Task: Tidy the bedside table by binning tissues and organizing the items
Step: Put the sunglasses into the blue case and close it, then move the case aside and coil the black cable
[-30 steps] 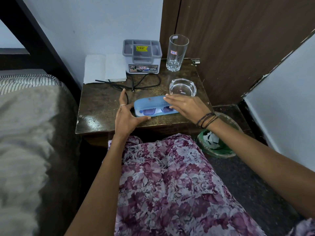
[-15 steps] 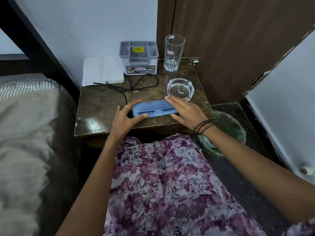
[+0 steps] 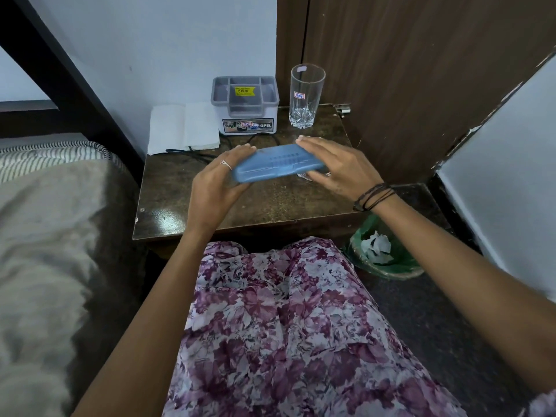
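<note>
A blue glasses case [image 3: 278,164], closed, is held lifted above the dark bedside table [image 3: 186,203]. My left hand [image 3: 215,183] grips its left end and my right hand [image 3: 337,164] grips its right end. At the back of the table stand a grey organizer box [image 3: 245,106] and a tall empty glass [image 3: 305,96]. Folded white tissues [image 3: 182,127] lie at the back left. A black cable [image 3: 192,153] runs in front of the organizer. The glass ashtray is mostly hidden under my right hand.
A green bin [image 3: 388,260] with crumpled white tissue stands on the floor right of the table. A bed [image 3: 45,236] with a grey blanket lies to the left. A brown door [image 3: 421,70] is behind the table. My floral-clad lap is below.
The case lid was open a second ago, showing glasses inside. It got shut, and both hands have lifted the closed case off the table.
</note>
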### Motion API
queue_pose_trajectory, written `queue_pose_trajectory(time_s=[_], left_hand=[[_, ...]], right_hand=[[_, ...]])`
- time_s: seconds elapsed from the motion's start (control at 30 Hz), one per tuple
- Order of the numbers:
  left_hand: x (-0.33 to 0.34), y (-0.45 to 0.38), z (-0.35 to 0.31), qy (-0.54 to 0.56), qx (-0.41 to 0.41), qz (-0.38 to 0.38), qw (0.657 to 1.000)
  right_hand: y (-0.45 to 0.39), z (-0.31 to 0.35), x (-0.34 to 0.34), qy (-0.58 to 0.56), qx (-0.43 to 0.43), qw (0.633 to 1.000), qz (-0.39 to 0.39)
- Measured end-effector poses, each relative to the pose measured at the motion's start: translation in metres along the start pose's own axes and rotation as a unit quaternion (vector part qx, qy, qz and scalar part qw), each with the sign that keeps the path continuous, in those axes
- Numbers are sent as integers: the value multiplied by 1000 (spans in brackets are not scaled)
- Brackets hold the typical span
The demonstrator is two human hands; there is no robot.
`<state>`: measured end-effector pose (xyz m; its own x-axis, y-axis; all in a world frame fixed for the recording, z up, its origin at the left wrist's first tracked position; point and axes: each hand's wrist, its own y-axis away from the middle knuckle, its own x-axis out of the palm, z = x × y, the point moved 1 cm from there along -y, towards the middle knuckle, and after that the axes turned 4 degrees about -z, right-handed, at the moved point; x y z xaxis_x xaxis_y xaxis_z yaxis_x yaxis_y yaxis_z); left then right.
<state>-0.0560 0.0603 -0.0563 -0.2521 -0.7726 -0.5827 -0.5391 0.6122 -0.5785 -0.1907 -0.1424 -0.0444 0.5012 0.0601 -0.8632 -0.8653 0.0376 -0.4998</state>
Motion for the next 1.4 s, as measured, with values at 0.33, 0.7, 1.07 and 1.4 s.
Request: queue_pose_trajectory(time_s=[0.33,0.7,1.07,1.4], left_hand=[[-1,6,-1,-15,-25,-59,998],[-10,25,2,-47,-28,-30,998],[-72,14,37,320,-412,-131,843],[-89,53,80,236,-498,-253,795]], right_hand=[[-18,20,5,-144,188,971,17],[-68,103,55,-724,533,425,-108],[-108,151,74,-746,471,471,16],[-122,200,123,-615,475,623,96]])
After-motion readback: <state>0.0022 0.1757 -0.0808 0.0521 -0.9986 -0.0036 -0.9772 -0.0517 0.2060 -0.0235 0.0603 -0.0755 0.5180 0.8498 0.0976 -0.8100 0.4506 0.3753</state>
